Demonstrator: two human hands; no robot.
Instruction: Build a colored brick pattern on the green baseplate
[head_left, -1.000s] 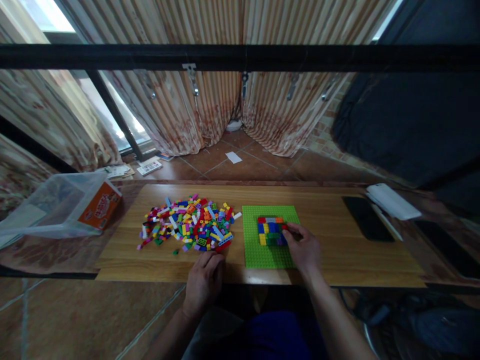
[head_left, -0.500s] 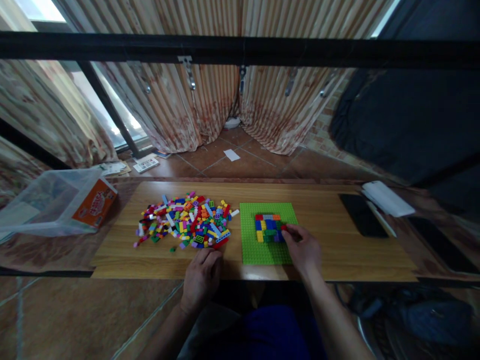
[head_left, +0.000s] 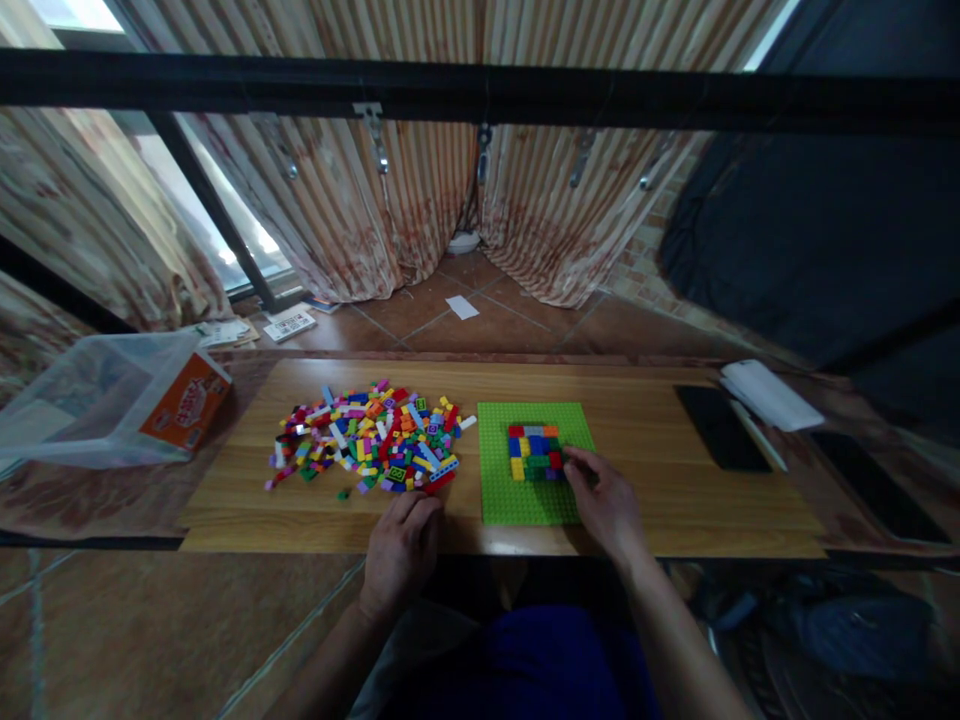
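A low block of coloured toy building bricks (head_left: 534,447) is fixed on a green baseplate (head_left: 495,500). At its right side sits a red brick (head_left: 555,460). My right hand (head_left: 606,500) is over the baseplate's right edge, fingertips close beside that red brick, with thumb and forefinger a little apart and nothing seen between them. My left hand (head_left: 405,540) rests at the table's front edge, just below a big heap of loose bricks (head_left: 375,440). Its fingers are curled in, and whatever may be inside them is hidden.
A clear plastic box (head_left: 112,400) with an orange label lies at the left end of the wooden table (head_left: 645,400). To the right are a dark flat device (head_left: 720,428), a pen (head_left: 757,435) and a white object (head_left: 771,395). A black bar (head_left: 480,95) crosses above.
The red brick that was at my right fingertips now sits on the block's right side, slightly farther left. My left hand has stayed in place. The view has shifted slightly.
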